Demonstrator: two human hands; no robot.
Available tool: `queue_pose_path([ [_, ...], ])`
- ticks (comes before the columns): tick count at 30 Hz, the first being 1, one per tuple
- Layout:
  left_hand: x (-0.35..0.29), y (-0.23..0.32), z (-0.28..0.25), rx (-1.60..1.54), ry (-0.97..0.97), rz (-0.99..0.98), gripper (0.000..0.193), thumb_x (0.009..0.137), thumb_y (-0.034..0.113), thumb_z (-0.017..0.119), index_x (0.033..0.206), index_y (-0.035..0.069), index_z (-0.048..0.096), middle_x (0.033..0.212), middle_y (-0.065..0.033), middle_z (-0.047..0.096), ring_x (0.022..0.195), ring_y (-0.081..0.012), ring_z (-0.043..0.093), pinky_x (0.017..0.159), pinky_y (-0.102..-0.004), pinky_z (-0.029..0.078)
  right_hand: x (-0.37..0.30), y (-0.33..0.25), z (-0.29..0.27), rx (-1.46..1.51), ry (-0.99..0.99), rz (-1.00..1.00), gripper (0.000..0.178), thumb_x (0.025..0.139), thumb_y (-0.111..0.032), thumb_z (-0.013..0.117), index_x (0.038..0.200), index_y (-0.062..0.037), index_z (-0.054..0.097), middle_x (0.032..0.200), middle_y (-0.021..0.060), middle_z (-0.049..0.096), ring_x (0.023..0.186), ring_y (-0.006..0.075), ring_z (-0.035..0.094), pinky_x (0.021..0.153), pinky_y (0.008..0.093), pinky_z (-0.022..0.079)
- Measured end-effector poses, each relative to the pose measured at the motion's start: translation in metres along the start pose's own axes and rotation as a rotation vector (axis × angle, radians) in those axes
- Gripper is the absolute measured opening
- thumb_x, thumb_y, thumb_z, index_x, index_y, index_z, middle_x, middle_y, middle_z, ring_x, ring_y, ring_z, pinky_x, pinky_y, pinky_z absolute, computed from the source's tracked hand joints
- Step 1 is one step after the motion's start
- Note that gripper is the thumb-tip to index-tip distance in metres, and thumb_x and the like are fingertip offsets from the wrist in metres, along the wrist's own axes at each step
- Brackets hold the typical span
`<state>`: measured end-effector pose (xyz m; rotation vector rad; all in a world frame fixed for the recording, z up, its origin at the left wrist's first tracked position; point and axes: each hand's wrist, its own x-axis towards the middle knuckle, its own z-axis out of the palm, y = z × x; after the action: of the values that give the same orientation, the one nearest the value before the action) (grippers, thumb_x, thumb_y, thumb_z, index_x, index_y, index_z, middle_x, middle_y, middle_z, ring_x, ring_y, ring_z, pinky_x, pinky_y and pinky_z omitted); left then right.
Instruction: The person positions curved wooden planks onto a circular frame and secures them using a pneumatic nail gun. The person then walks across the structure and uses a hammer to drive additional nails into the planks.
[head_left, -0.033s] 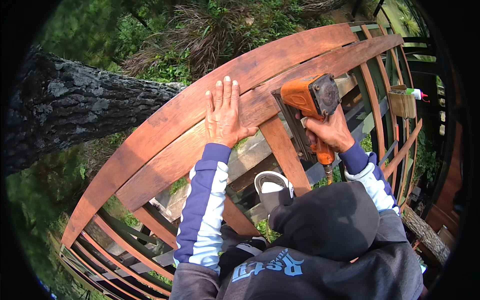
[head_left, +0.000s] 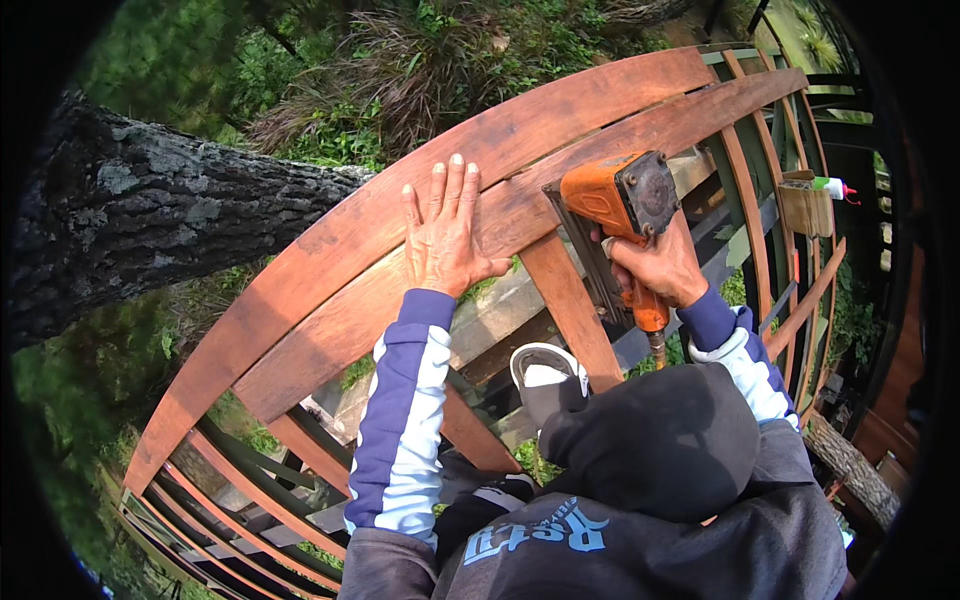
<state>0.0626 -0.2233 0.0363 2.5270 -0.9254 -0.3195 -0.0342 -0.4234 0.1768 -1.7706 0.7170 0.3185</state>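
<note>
My left hand (head_left: 442, 245) lies flat, fingers spread, across the seam between two reddish-brown planks. Its fingertips reach onto the curved outer plank (head_left: 350, 200), while the palm rests on the inner plank (head_left: 330, 345). An orange and black nail gun (head_left: 605, 192) is gripped at its handle by my right hand (head_left: 668, 268). The gun's nose meets the inner plank near its joint with a crosswise slat (head_left: 567, 305); the exact contact point is hidden. A metal air fitting (head_left: 657, 350) shows at the handle's lower end.
A thick tree trunk (head_left: 190, 210) comes close to the outer plank at the left. Open gaps lie between the slats, and my shoe (head_left: 545, 365) shows below. A cardboard box (head_left: 806, 208) holding a white bottle with a red tip (head_left: 840, 189) sits at the right.
My left hand has shifted very slightly left, and its fingers are spread a little wider. The right hand and the nail gun are almost unchanged.
</note>
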Motion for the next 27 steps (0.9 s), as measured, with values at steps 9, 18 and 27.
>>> queue_pose_path([
  [9, 0.004, -0.009, 0.004, 0.029, 0.027, -0.005, 0.129, 0.04, 0.054, 0.081, 0.151, 0.019, 0.023, 0.157, -0.0098, 0.016, 0.146, -0.031, 0.011, 0.116, -0.0555, 0.006, 0.004, 0.017, 0.008, -0.142, -0.06, -0.106, 0.026, 0.073, -0.005, 0.064, 0.098, 0.0037, 0.063, 0.088, 0.01, 0.068, 0.08, 0.0173, 0.063, 0.074, 0.0333, 0.052],
  [18, 0.003, -0.008, 0.002, 0.017, 0.026, -0.016, 0.13, 0.039, 0.055, 0.082, 0.15, 0.02, 0.024, 0.157, -0.0091, 0.016, 0.146, -0.0283, 0.012, 0.117, -0.0539, 0.006, 0.004, 0.019, 0.013, -0.166, -0.083, -0.046, 0.027, 0.073, -0.005, 0.063, 0.098, 0.0047, 0.063, 0.091, 0.0127, 0.069, 0.084, 0.0179, 0.064, 0.077, 0.0344, 0.052],
  [27, 0.003, -0.007, 0.0, 0.025, 0.013, -0.026, 0.129, 0.04, 0.056, 0.082, 0.15, 0.02, 0.024, 0.158, -0.0089, 0.015, 0.146, -0.0281, 0.011, 0.117, -0.0534, 0.005, 0.004, 0.017, 0.016, -0.176, -0.1, -0.078, 0.025, 0.073, -0.004, 0.062, 0.097, 0.0041, 0.064, 0.089, 0.0122, 0.069, 0.083, 0.019, 0.065, 0.077, 0.0345, 0.052],
])
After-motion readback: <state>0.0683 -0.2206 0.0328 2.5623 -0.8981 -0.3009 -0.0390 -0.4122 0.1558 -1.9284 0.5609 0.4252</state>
